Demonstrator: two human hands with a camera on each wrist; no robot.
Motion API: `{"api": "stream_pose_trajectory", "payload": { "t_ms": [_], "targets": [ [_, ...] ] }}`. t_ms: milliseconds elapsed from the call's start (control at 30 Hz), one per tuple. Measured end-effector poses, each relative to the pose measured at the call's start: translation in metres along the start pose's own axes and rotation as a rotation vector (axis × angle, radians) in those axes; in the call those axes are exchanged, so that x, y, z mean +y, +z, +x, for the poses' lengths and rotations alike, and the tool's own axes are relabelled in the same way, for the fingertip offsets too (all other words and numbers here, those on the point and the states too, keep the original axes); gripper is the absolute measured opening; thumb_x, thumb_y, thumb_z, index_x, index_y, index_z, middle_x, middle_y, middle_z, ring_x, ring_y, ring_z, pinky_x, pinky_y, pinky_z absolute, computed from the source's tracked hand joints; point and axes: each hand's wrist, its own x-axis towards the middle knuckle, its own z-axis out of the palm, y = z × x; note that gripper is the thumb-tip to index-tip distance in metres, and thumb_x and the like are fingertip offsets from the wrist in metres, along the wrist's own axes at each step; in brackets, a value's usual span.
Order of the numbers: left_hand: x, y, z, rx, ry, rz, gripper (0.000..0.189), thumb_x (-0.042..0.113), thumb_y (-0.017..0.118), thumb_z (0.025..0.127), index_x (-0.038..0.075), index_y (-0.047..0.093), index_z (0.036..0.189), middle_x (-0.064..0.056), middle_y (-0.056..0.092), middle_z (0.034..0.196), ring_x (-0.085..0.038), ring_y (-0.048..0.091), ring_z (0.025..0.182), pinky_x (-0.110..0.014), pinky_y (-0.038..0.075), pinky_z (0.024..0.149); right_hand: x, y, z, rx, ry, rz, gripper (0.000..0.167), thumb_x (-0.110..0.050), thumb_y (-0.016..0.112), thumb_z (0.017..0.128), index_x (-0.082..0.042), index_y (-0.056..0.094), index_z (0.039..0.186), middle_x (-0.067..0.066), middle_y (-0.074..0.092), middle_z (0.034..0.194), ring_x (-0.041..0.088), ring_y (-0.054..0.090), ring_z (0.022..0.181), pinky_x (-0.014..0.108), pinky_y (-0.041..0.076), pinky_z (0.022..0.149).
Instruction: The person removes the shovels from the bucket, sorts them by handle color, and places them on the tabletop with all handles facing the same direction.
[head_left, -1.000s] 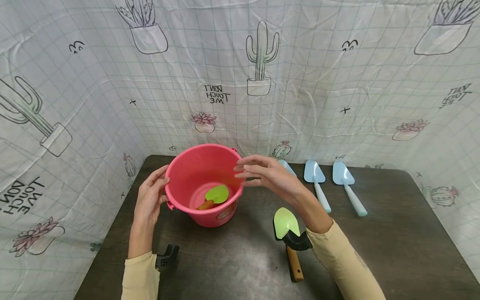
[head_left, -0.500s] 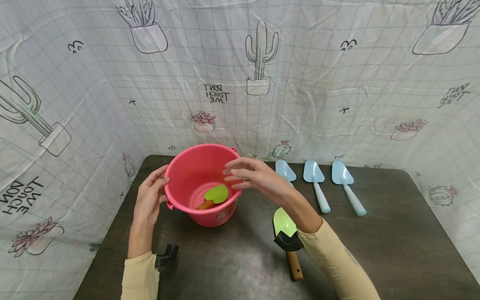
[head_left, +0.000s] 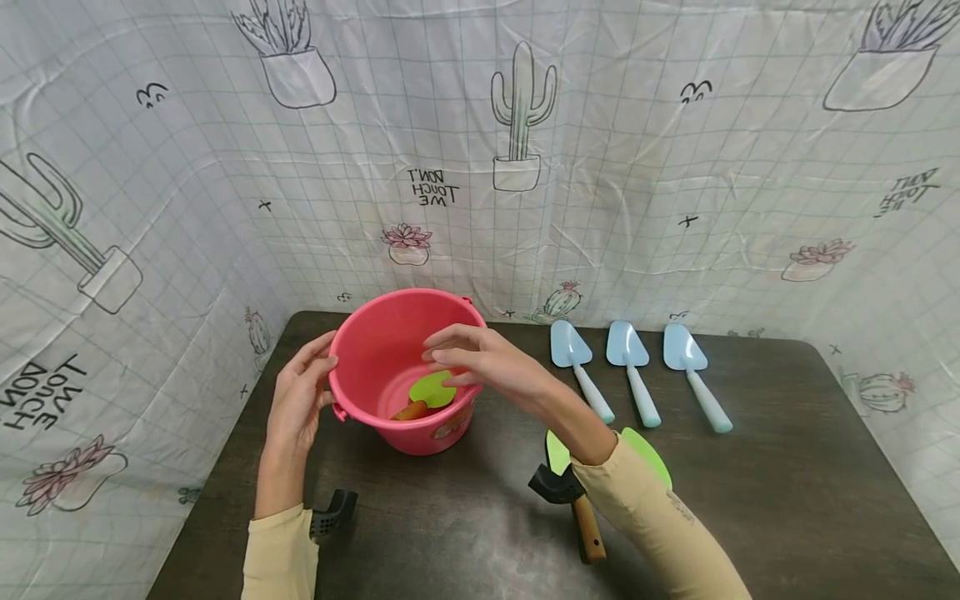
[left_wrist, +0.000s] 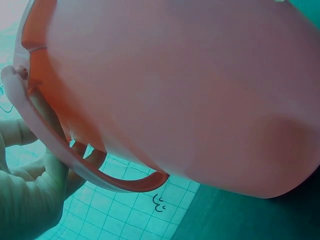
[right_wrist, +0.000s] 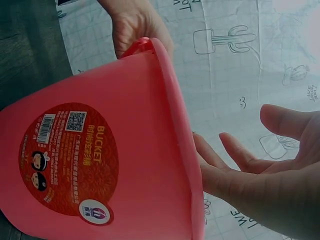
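A pink bucket (head_left: 405, 329) stands at the left of the table, holding a green trowel (head_left: 431, 389) with an orange-brown handle. My left hand (head_left: 298, 392) grips the bucket's left rim, fingers beside the hanging pink handle (left_wrist: 95, 170) in the left wrist view. Over the right rim, my right hand (head_left: 483, 362) reaches above the bucket's mouth with loosely bent fingers and nothing in them. The right wrist view shows its thumb and fingers apart beyond the rim. Under my right forearm lies a green trowel with a wooden handle (head_left: 588, 529), its blade partly hidden.
Three pale blue trowels lie in a row at the back right: one left (head_left: 572, 346), one middle (head_left: 627, 343) and one right (head_left: 685, 347). Another green blade (head_left: 651, 458) shows beside my right sleeve. A white cactus-print cloth (head_left: 615, 167) hangs behind the dark table (head_left: 780, 467).
My right hand has moved left and slightly down over the bucket. The leftmost blue trowel and a second green blade have come out from behind the right arm. My left hand stays put.
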Motion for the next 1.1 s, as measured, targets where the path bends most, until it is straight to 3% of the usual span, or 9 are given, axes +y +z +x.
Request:
{"api": "stream_pose_trajectory", "payload": {
  "t_ms": [333, 633, 933, 1100],
  "targets": [
    [0.000, 0.000, 0.000, -0.002, 0.002, 0.000, 0.044, 0.007, 0.052, 0.106, 0.002, 0.049, 0.150, -0.006, 0.060, 0.121, -0.013, 0.071, 0.092, -0.018, 0.058, 0.060, 0.002, 0.007, 0.008, -0.001, 0.044, -0.054, 0.037, -0.016, 0.061, 0.101, 0.001, 0.059, 0.134, 0.014, 0.064, 0.133, 0.026, 0.064, 0.119, 0.041, 0.057, 0.099],
    [-0.001, -0.002, 0.002, 0.003, -0.008, 0.002, 0.045, 0.007, 0.051, 0.106, 0.003, 0.049, 0.151, -0.005, 0.060, 0.121, -0.010, 0.071, 0.091, -0.018, 0.059, 0.062, 0.005, 0.013, 0.015, -0.035, 0.021, -0.141, 0.037, -0.017, 0.062, 0.100, 0.001, 0.060, 0.132, 0.020, 0.061, 0.133, 0.025, 0.065, 0.114, 0.042, 0.058, 0.097],
    [0.000, -0.001, 0.003, 0.009, -0.008, 0.020, 0.045, 0.007, 0.051, 0.106, 0.003, 0.049, 0.151, -0.007, 0.059, 0.122, -0.014, 0.071, 0.095, -0.019, 0.059, 0.062, 0.007, 0.020, 0.021, -0.033, -0.003, -0.207, 0.036, -0.017, 0.064, 0.099, 0.002, 0.061, 0.129, 0.014, 0.064, 0.126, 0.031, 0.064, 0.113, 0.041, 0.060, 0.092],
    [0.001, 0.000, 0.003, -0.001, 0.000, 0.018, 0.045, 0.008, 0.052, 0.106, 0.002, 0.048, 0.151, -0.006, 0.059, 0.122, -0.013, 0.071, 0.095, -0.019, 0.059, 0.061, 0.007, 0.023, 0.022, -0.009, -0.031, -0.313, 0.033, -0.019, 0.063, 0.099, 0.000, 0.063, 0.126, 0.012, 0.066, 0.121, 0.028, 0.064, 0.109, 0.035, 0.061, 0.088]
  ]
}}
